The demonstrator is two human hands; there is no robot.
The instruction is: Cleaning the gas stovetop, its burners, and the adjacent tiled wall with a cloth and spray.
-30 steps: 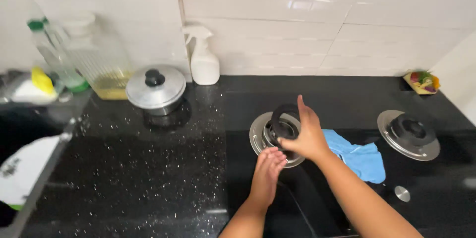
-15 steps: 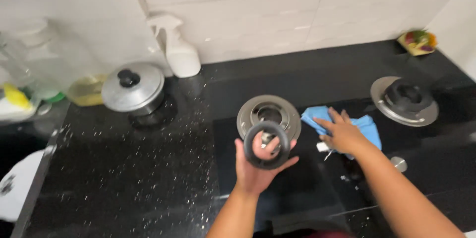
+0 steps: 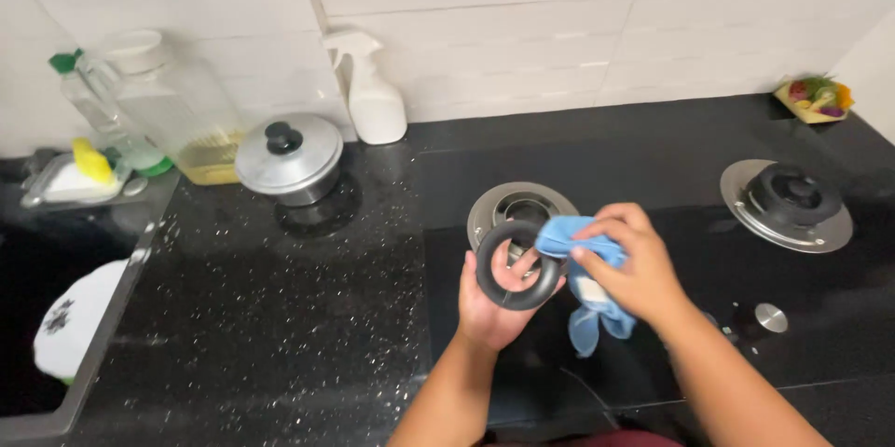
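Observation:
My left hand (image 3: 489, 302) holds a black burner ring (image 3: 513, 265) upright above the black glass hob (image 3: 653, 354). My right hand (image 3: 629, 261) grips a blue cloth (image 3: 587, 307) and presses it against the ring's right edge. The cloth's tail hangs below my right palm. Just behind the ring sits the bare silver burner base (image 3: 517, 205) of the left burner. The right burner (image 3: 788, 203) still carries its black ring and cap.
A lidded steel pot (image 3: 289, 158), a white spray bottle (image 3: 371, 91) and a clear jug with yellow liquid (image 3: 182, 111) stand by the tiled wall. A sink (image 3: 56, 335) lies at left. A silver knob (image 3: 771, 316) and a small dish of fruit-coloured items (image 3: 814, 97) are at right.
My right hand lifted the blue cloth off the hob and brought it onto the ring held by my left hand. The view shifted slightly.

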